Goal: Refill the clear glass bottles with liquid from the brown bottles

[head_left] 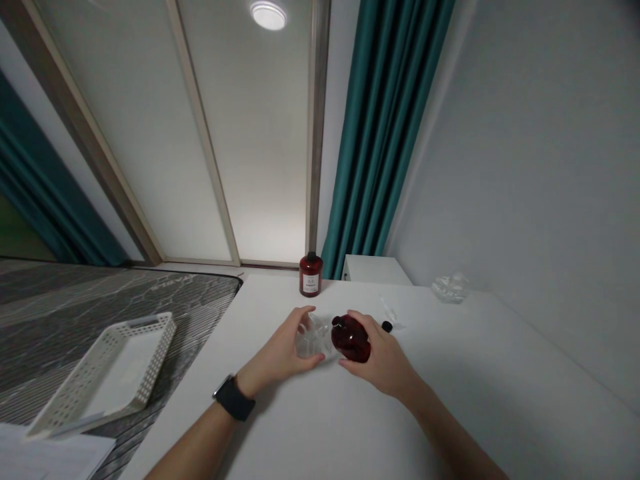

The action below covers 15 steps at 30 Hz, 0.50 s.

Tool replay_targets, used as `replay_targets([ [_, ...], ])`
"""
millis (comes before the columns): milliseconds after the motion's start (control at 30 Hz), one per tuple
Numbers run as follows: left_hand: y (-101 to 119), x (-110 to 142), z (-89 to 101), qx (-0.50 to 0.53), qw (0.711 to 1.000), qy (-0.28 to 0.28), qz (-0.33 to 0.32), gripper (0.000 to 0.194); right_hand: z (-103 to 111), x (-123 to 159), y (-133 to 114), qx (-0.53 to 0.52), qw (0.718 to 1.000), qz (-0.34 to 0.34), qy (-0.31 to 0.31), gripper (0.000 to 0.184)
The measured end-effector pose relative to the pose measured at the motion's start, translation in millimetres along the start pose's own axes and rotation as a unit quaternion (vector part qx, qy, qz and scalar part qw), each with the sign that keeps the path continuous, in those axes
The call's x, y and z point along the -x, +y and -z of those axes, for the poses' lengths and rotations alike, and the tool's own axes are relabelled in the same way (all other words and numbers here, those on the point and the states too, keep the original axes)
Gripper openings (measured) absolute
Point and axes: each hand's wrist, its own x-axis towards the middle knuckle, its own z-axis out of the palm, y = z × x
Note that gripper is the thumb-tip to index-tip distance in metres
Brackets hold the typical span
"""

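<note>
My right hand [376, 350] is wrapped round a dark red bottle [351, 339] lying tilted just above the white table [450, 387]. My left hand [286, 350], with a black watch on its wrist, curls round a small clear plastic container [310, 340] right beside the bottle's end. The two objects nearly touch between my hands. A second dark red bottle [311, 275] with a black cap and a pale label stands upright at the table's far edge.
A small black cap [387, 326] and a clear thin piece lie just beyond my right hand. Crumpled clear plastic [450, 287] sits at the far right. A white perforated basket [107, 373] rests on the grey patterned surface at left. Teal curtains hang behind.
</note>
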Motion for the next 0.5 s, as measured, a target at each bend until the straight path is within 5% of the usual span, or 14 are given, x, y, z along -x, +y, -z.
replay_targets([
  [500, 2.8, 5.4, 2.1, 0.006, 0.999, -0.025, -0.033, 0.076, 4.6, 2.1, -5.5, 0.017, 0.999, 0.039, 0.001, 0.081],
])
